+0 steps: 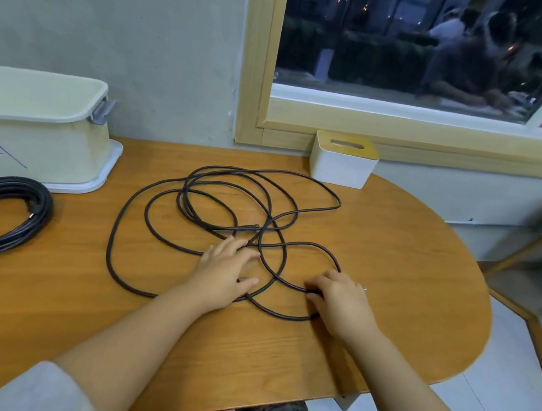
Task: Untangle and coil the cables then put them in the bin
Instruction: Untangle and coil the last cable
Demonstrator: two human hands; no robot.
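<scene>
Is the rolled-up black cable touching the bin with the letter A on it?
Apart. The head view shows a strip of bare table between the coiled cable and the white tray under the bin.

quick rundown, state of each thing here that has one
loose cable: uncoiled, loops sprawled and crossing on the table
coiled cable: wound up, on the table outside the bin
bin: lid off, interior hidden
left hand: flat on the loose cable
right hand: grip on a loop
</scene>
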